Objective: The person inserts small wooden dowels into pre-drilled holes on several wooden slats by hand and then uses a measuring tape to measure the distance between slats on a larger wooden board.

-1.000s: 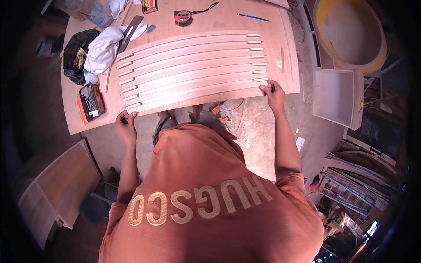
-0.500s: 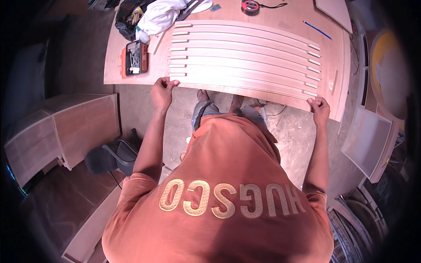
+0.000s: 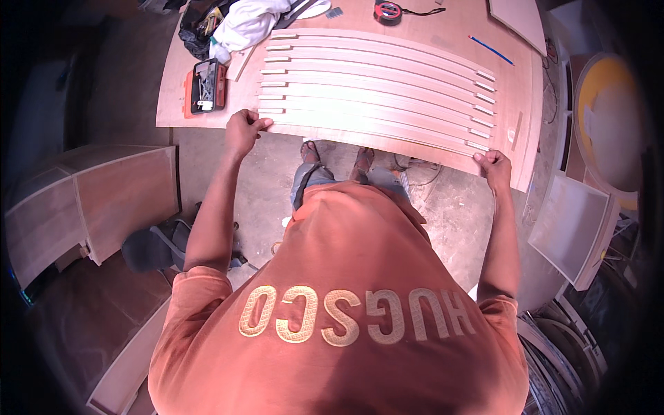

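Several long, thin pale wooden strips [image 3: 373,69] lie side by side on a wooden worktable [image 3: 515,90], with small wooden blocks [image 3: 272,111] near their ends. The nearest strip [image 3: 387,135] runs along the table's front edge. Its left end is pinched between the thumb and fingers of my left hand [image 3: 245,131]. At its right end, just beside the last small block [image 3: 477,145], my right hand [image 3: 494,169] has its fingertips closed on it. Both arms reach forward from an orange shirt. Glare washes out the middle of the strips.
At the table's left stand an orange and black toolbox [image 3: 205,86], a white cloth [image 3: 249,24] and a black plastic bag [image 3: 197,31]. A tape measure [image 3: 387,12] and a blue pencil [image 3: 492,50] lie farther back. A wooden cabinet [image 3: 128,200] and dark chair [image 3: 149,245] stand left.
The whole view has shifted slightly, so the table and strips appear a little farther left. Both hands keep their hold at the ends of the nearest strip.
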The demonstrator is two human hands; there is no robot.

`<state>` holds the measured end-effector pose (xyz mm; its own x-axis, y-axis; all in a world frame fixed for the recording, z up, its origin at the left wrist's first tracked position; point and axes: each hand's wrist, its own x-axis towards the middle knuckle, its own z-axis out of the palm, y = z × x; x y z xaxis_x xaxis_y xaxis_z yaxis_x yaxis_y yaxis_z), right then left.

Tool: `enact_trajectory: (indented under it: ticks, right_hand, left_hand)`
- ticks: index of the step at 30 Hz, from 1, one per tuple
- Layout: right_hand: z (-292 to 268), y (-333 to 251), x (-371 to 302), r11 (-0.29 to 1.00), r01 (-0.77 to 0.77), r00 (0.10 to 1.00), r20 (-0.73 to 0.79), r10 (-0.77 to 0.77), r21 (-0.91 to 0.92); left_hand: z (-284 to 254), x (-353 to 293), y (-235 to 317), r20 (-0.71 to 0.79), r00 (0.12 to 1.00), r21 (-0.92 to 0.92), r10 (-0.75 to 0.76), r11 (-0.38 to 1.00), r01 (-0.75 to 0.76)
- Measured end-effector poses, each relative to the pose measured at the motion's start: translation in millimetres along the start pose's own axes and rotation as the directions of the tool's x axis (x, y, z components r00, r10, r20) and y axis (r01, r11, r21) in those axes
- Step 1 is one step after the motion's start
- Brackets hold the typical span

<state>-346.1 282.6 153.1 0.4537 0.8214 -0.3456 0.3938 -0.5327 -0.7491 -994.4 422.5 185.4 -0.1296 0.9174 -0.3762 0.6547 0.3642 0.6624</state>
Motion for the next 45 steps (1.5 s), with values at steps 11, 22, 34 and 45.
enact_trajectory:
  ticks: [11,22,34,45]
  right_hand:
    - [5,-13,-10,0.983,-0.178,0.984,0.042,0.176,0.055]
    - [12,-2,-15,0.989,-0.119,0.992,-0.02,0.121,0.085]
    - [16,-1,-12,0.968,-0.19,0.981,-0.015,0.195,0.165]
    - [13,-9,-25,0.987,-0.14,0.988,-0.048,0.144,0.081]
  left_hand:
    - [12,-7,-8,-0.023,1.0,-0.046,0.019,0.999,-0.02]
    - [113,-81,125,0.011,0.637,0.248,0.771,0.615,-0.749]
    - [301,-62,263,0.438,0.257,-0.003,0.861,0.287,-0.958]
    - [320,-68,271,0.405,0.393,-0.029,0.825,0.442,-0.897]
